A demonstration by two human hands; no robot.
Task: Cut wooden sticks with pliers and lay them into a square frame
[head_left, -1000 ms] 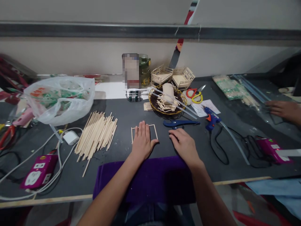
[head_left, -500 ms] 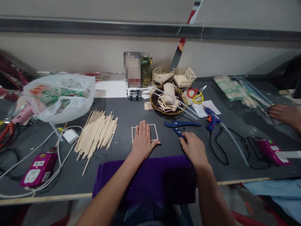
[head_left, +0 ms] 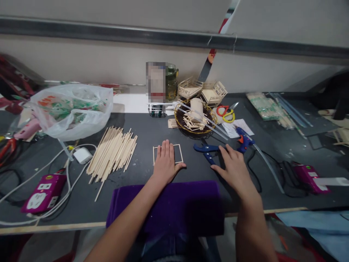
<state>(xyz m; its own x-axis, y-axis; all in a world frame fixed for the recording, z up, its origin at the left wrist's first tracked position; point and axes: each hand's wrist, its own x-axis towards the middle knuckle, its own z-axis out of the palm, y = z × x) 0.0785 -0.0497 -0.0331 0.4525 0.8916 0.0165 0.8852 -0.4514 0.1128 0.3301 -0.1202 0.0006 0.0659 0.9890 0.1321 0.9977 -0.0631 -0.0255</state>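
My left hand (head_left: 165,163) lies flat with fingers stretched out on a small rectangular frame of thin wooden sticks (head_left: 178,154) on the dark table. My right hand (head_left: 233,168) is spread open on the table, fingertips beside the blue-handled cutter (head_left: 206,150), which lies at its left. A blue and orange glue gun (head_left: 244,139) lies just beyond the right hand. A pile of loose wooden sticks (head_left: 113,153) lies to the left of my left hand.
A purple cloth (head_left: 169,207) hangs over the near table edge. A wire basket of stick offcuts (head_left: 194,118), small stick models (head_left: 201,89), scissors (head_left: 225,111), a plastic bag (head_left: 72,109), two magenta power strips (head_left: 43,193) (head_left: 308,174) and cables surround the work spot.
My right hand moved right, from beside the frame to the blue cutter and past it, and the cutter's handles shifted. The other person's hand at the right edge left the view. My left hand stayed.
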